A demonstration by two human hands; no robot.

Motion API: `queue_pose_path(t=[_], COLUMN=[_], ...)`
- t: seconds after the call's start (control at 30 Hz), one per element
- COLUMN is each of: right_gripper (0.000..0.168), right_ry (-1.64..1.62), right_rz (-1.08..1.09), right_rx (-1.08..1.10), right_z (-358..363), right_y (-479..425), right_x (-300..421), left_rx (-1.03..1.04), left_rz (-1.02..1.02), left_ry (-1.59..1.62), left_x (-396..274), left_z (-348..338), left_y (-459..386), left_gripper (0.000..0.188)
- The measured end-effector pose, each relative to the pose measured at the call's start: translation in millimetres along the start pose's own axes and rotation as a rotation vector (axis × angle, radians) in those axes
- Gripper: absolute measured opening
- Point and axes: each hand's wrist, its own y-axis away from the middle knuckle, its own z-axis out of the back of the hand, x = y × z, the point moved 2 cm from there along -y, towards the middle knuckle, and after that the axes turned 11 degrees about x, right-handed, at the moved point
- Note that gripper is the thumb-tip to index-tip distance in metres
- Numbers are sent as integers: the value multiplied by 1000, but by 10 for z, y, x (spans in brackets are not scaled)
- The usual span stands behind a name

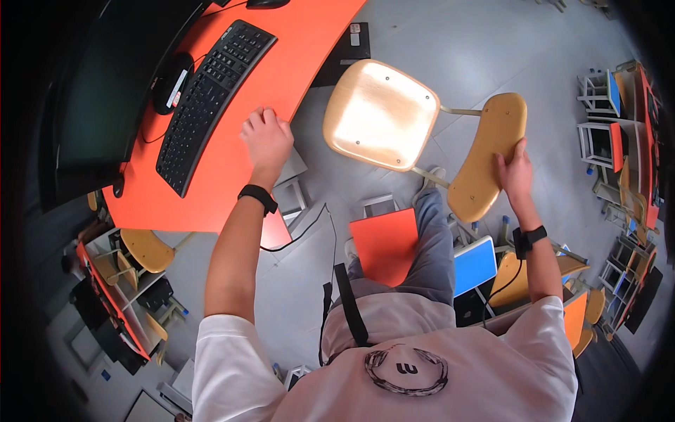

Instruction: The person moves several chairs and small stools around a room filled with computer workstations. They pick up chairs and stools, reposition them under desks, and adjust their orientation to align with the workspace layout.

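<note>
My right hand [517,171] grips the outer edge of a curved wooden chair backrest [488,158], its thumb on the face turned up to me. Two metal tubes join the backrest to the pale wooden chair seat [381,116], which shines with glare and stands beside the desk. My left hand [267,140] is at the edge of the orange-red desk top [232,142], its fingers curled downward; the palm side is hidden. A black keyboard [213,105] lies just beyond that hand, apart from it.
A black monitor [105,105] stands behind the keyboard. Under the desk's far edge is a black computer case [348,55]. A red-topped stool [387,245] stands by my legs, a blue-topped stool [475,266] to the right. A thin black cable [300,238] hangs beneath the desk.
</note>
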Motion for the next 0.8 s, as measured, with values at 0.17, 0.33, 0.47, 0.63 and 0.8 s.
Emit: queue_pose_path(t=[0.17, 0.33, 0.47, 0.63, 0.8], right_gripper=[74, 77, 81, 84, 83], right_ry=[-53, -123, -211, -369, -434], right_rz=[-12, 5, 37, -38, -34], right_rx=[63, 245, 386, 501, 486], right_z=[-171, -337, -543, -591, -764], right_y=[-108, 68, 283, 360, 415], right_x=[693, 1549, 2163, 2809, 3154], left_rx=[-45, -31, -139, -166, -161], left_rz=[-8, -8, -41, 12, -5], left_ry=[-10, 47, 417, 777, 887], left_x=[25, 52, 214, 351, 405], left_z=[-38, -43, -82, 53, -21], left_y=[16, -11, -17, -7, -11], left_gripper=[30, 29, 21, 20, 21])
